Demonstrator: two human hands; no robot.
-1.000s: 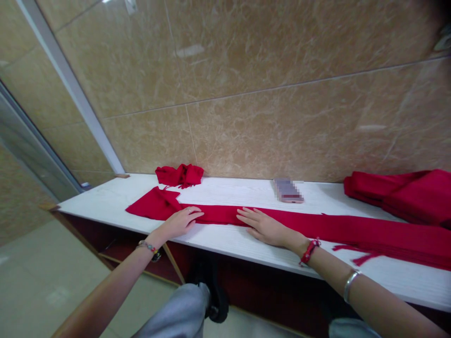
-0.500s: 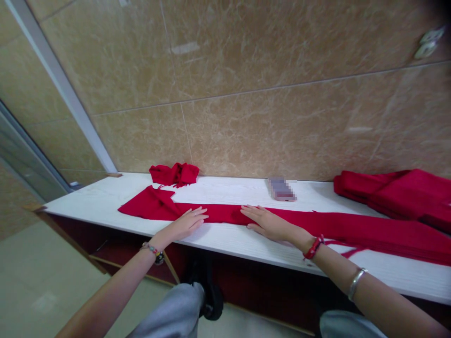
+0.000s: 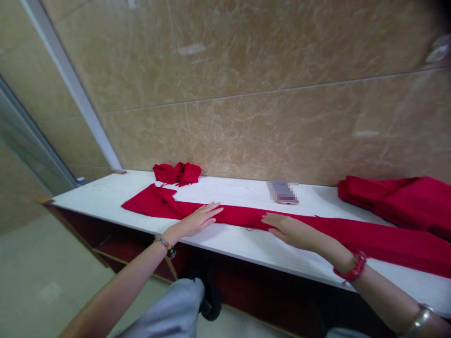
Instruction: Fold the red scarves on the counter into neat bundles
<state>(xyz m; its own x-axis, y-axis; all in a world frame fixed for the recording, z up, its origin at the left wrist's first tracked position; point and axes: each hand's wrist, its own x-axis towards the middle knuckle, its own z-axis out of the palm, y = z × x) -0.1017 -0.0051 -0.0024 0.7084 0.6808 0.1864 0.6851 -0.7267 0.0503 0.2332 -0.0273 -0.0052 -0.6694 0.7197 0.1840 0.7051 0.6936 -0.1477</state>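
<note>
A long folded strip of red cloth runs along the white tabletop, and its left end is turned into a pointed fold. My left hand lies flat on the strip just right of that fold, fingers stretched out. Farther right, my right hand rests on the same strip with its fingers extended and its palm down. The strip widens toward the right edge of the view, where it leaves the frame.
A crumpled red cloth lies at the back left by the tiled wall. Behind the strip is a phone. A red cloth bundle sits at the back right. Open shelves are under the white tabletop.
My right hand has slid to the right along the red cloth, widening the gap between my hands. My left hand has shifted slightly right. The view has moved a little.
</note>
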